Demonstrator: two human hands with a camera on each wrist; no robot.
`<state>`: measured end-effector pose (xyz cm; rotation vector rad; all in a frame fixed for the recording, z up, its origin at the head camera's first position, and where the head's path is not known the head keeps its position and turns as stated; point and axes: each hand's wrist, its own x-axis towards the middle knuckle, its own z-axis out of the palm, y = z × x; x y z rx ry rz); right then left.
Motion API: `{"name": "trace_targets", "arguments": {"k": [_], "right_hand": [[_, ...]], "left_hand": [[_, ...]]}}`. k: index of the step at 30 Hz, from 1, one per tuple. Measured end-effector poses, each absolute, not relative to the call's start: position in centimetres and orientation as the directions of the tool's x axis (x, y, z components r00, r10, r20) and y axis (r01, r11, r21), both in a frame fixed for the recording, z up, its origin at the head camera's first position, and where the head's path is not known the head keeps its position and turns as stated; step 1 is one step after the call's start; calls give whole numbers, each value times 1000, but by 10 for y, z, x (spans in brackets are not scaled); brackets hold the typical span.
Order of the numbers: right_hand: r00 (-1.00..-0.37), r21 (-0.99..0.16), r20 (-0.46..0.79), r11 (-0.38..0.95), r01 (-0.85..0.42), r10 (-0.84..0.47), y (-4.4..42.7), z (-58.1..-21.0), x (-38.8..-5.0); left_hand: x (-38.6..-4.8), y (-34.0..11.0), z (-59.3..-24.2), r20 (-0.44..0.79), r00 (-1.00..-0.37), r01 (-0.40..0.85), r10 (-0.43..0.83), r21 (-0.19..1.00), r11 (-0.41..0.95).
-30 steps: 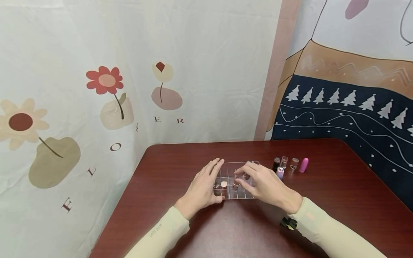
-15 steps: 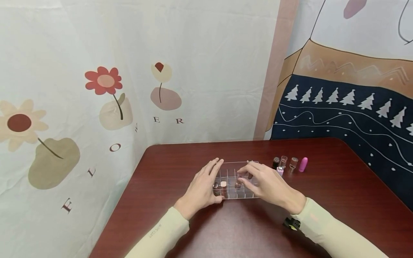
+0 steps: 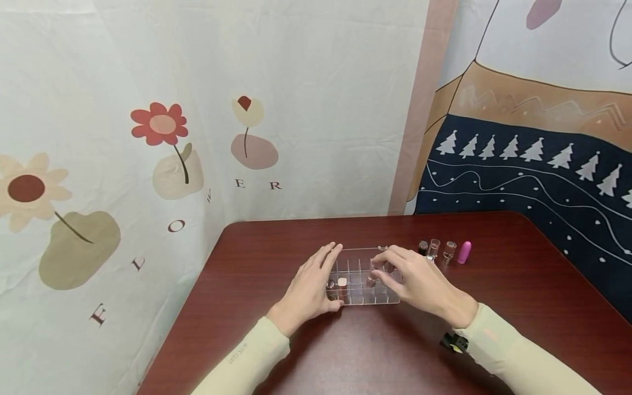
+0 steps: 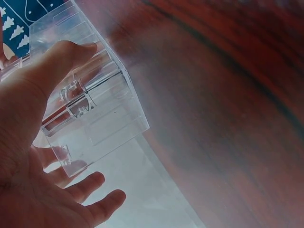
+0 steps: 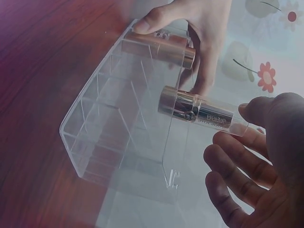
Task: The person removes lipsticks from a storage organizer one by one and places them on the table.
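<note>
A: Your right hand [image 3: 419, 282] pinches a lipstick tube [image 5: 204, 113] by its clear end, thumb against fingers, and the gold end sits at the mouth of the clear box [image 4: 114, 124], around its middle.

B: You can't tell from these views which slot it lines up with. Off-centre, it could catch on an inner wall and tip.

A: You have only that clear end, too. Should it be a loose cap, it might slip off and let the tube drop.

B: Your left hand [image 3: 306, 285] grips the box's left end, thumb on the near side, beside the gold tube [image 5: 159, 50] in there. Slacken that hold, and a sideways nudge could slide the box along the worktop [image 3: 345, 354].

A: Swing your right arm wide and you could topple the pink tube [image 3: 464, 253].
</note>
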<state>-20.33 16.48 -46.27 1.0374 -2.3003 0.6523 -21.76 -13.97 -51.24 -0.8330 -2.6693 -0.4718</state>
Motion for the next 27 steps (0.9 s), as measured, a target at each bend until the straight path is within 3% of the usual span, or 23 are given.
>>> {"name": "trace_targets", "arguments": {"k": [11, 18, 27], "right_hand": [[-587, -222, 643, 613, -758, -492, 176, -460, -202], [-585, -209, 651, 626, -751, -484, 185, -456, -203], [-588, -207, 657, 637, -742, -472, 194, -452, -202]], "left_hand": [[-207, -131, -493, 295, -837, 526, 461, 196, 828], [-209, -132, -495, 290, -835, 529, 467, 194, 826], [-208, -135, -501, 371, -794, 577, 482, 209, 789]]}}
